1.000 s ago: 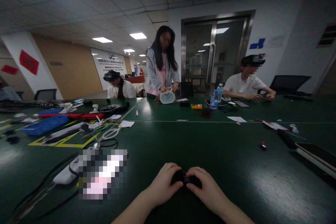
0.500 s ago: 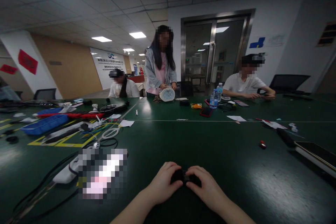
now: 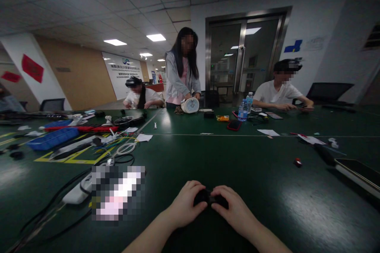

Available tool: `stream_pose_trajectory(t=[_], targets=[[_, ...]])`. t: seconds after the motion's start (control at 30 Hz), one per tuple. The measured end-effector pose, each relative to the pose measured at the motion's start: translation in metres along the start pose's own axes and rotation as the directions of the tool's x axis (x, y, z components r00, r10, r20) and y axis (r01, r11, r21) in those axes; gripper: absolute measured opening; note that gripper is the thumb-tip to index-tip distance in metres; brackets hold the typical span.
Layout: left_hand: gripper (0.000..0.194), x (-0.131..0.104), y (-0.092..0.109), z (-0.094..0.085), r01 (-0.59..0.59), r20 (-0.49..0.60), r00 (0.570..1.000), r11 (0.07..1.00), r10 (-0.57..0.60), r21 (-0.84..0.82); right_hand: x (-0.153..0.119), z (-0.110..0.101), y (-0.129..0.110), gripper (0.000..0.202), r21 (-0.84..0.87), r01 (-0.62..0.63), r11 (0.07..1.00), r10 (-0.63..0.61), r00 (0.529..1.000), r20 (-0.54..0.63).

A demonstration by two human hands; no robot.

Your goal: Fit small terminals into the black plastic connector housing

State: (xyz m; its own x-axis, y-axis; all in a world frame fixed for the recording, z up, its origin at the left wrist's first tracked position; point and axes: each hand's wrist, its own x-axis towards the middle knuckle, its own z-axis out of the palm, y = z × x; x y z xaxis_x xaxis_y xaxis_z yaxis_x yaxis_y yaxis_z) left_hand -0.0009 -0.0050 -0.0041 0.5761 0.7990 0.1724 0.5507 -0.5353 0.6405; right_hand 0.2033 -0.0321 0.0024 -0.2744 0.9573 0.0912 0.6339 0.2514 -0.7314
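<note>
Near the front of the dark green table (image 3: 261, 166), my left hand (image 3: 186, 205) and my right hand (image 3: 236, 210) grip a small black object (image 3: 203, 197) from both sides. Thumbs are in front and bent fingers lie over the far side. Its kind cannot be made out, since the fingers cover much of it and it is dark against the tabletop. Both hands are closed, with their fingertips close together at its middle.
Left of my hands lie a white power strip (image 3: 77, 190), cables and a blurred-out bright patch. Farther back is a blue tray (image 3: 53, 139). Water bottles (image 3: 242, 110), a phone (image 3: 234, 125) and papers lie across the table. Three people are on the far side; one handles a pale bag (image 3: 190, 105).
My hands keep their grip on the black object almost unmoved. The standing person bends lower over the bag, which has turned. The seated person at left now shows raised hands.
</note>
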Motion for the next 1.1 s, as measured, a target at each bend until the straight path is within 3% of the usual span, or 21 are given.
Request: stream_pose_trajectory(t=[0.87,1.1], targets=[[0.041,-0.0002,0.004,-0.0025,0.028,0.01,1.0,0.999,-0.027,-0.033,-0.0004,-0.0006,0.0007,0.019,0.027,-0.026,0.999,0.026,1.0,0.013],[0.041,0.0001,-0.0008,0.0013,-0.01,-0.018,1.0,1.0,0.01,-0.014,-0.0006,-0.0006,-0.0011,0.017,0.009,0.023,1.0,-0.023,1.0,-0.006]])
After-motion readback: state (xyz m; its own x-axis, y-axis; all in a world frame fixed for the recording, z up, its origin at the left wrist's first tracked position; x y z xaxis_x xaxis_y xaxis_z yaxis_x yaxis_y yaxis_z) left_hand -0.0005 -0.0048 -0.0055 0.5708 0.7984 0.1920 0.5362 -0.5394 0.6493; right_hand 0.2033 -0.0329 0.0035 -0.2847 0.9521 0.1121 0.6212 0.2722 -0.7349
